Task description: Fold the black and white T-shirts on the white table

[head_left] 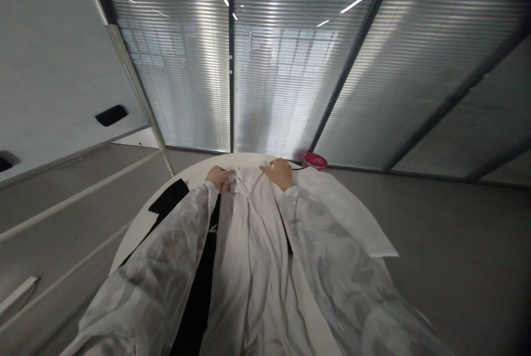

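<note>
Left hand (218,176) from the head cam: mostly closed, thumb and fingers pinching the left corner of the gathered far end of a pale garment (253,245). Right hand (282,173) is at the other corner, half curled with the thumb out over the cloth; can't tell if it's gripping or just pressing. Garment runs lengthwise down the round table (244,159), over some black cloth (197,295), between 2 patterned sleeves (157,256). White sheet (344,207) on the right, pink basket (315,161) near the right hand.
</note>
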`<state>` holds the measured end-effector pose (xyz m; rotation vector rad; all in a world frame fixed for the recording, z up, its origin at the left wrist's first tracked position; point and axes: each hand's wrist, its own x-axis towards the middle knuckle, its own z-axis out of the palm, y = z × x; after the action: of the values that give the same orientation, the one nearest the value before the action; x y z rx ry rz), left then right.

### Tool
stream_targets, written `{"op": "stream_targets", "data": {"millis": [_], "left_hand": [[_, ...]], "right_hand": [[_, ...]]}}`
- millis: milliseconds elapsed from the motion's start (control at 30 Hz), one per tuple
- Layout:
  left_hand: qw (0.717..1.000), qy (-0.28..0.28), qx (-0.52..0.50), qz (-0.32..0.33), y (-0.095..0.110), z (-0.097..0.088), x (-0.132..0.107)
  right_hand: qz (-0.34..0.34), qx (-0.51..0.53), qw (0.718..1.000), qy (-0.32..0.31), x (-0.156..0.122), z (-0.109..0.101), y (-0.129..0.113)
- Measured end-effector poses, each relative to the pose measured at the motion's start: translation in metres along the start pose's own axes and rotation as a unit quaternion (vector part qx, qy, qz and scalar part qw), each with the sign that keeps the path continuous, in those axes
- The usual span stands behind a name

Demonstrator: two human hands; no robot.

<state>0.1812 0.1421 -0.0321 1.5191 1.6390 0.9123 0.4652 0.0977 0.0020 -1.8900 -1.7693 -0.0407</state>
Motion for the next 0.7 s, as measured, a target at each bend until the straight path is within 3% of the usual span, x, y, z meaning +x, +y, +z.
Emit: {"op": "stream_targets", "data": {"millis": [167,467,700], "left_hand": [[0.997,-0.012,-0.075,0.025,-0.002,-0.001,0.004],[0.988,0.028,-0.146,0.032,0.005,-0.029,0.023],[0.990,0.087,-0.110,0.006,0.017,-0.024,0.041]], "right_hand": [[0.023,0.018,0.999,-0.030,0.019,0.019,0.002],[0.071,0.214,0.973,0.040,0.062,0.031,-0.004],[0.090,0.244,0.965,-0.025,0.073,0.039,-0.008]]}}
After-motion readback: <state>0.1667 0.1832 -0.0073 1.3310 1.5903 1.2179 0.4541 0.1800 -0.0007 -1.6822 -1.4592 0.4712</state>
